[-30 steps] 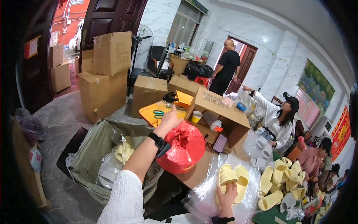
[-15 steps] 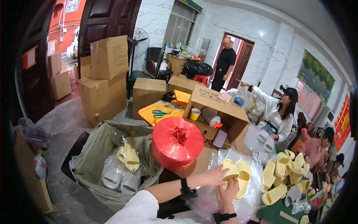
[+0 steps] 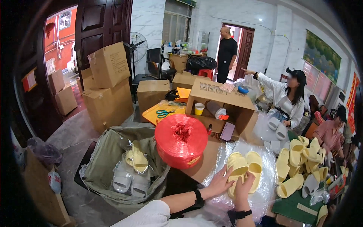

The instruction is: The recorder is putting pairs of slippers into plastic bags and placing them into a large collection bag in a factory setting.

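A pale yellow slipper (image 3: 237, 162) lies on clear plastic bags (image 3: 211, 172) in front of me, with its mate (image 3: 254, 172) just right of it. My left hand (image 3: 220, 183) holds the left edge of the first slipper, fingers along its side. At the same slipper's near end, my right hand (image 3: 243, 188) closes around the sole between the two slippers; some fingertips are hidden. Left of my hands stands a big roll of red plastic twine (image 3: 181, 142). Beyond it, an open sack (image 3: 106, 151) contains bagged yellow slippers (image 3: 137, 159) and grey slippers (image 3: 130, 182).
A pile of yellow slippers (image 3: 290, 185) is on the green surface (image 3: 293, 208) at right. An open carton (image 3: 223, 92) stands ahead, beside scissors (image 3: 164, 113) and a phone (image 3: 227, 131). A person in white (image 3: 295, 102) sits at right; another (image 3: 227, 53) stands near the doorway.
My view has shifted slightly, so the scene sits differently. My left hand has slid from across the left slipper's top to its left edge. My right hand stays at its near end.
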